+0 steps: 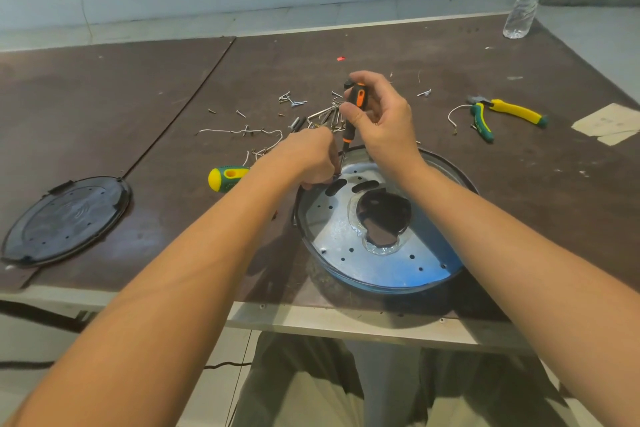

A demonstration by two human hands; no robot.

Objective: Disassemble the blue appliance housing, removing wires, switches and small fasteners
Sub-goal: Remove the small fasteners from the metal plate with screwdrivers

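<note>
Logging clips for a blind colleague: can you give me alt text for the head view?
The right hand grips an orange-and-black screwdriver at the far rim of a blue housing, while the left hand steadies its tip. Loose screws, pliers and a black lid lie on the brown table.

Bright, soft, cool light falls evenly from above; the table (415, 55) carries only faint, diffuse shadows under the forearms (214, 253) and along the near rim of the blue housing (398, 288). Its metal plate (339, 236) shows mild glare. Wide-angle distortion bows the table edges and stretches the near corners; the far bottle (523, 0) looks slightly soft
</note>
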